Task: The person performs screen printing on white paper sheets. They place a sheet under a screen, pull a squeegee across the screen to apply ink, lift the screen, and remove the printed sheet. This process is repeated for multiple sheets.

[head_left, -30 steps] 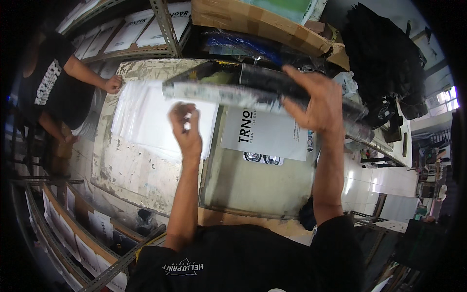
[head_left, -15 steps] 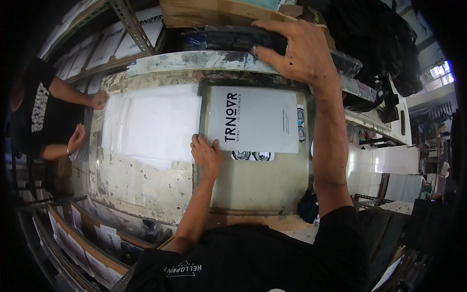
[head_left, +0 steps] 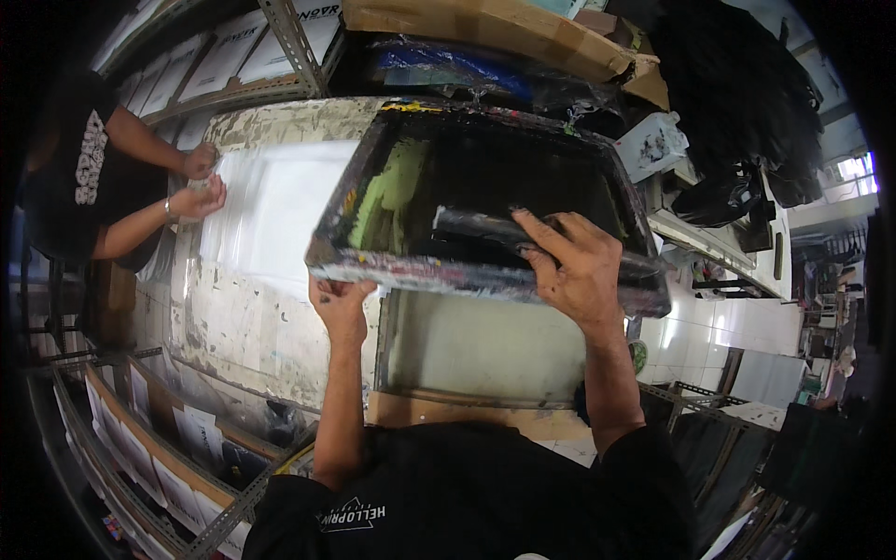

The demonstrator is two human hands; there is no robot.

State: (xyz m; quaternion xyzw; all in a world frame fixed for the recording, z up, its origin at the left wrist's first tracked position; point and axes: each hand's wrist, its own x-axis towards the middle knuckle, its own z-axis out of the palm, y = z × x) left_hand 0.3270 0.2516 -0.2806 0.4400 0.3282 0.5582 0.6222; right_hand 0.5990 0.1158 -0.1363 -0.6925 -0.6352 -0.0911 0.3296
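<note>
A paint-stained screen printing frame lies slanted over the far part of the pale work board. Its mesh is dark, with a yellow-green smear on the left. My left hand grips the frame's near left corner, fingers partly hidden behind the rail. My right hand is closed on a dark squeegee, held over the mesh, with its palm near the near rail. Left of the frame lies a pile of white plastic bags, partly covered by it.
A person at the left has both hands by the pile's left edge. A cardboard box and blue plastic lie behind the frame. A white stained container stands at its right. Metal shelving is at the lower left.
The frame has swung down from the back over the board, hiding the printed sheet there. My left hand has moved from beside the sheet to the frame corner; my right hand has come nearer.
</note>
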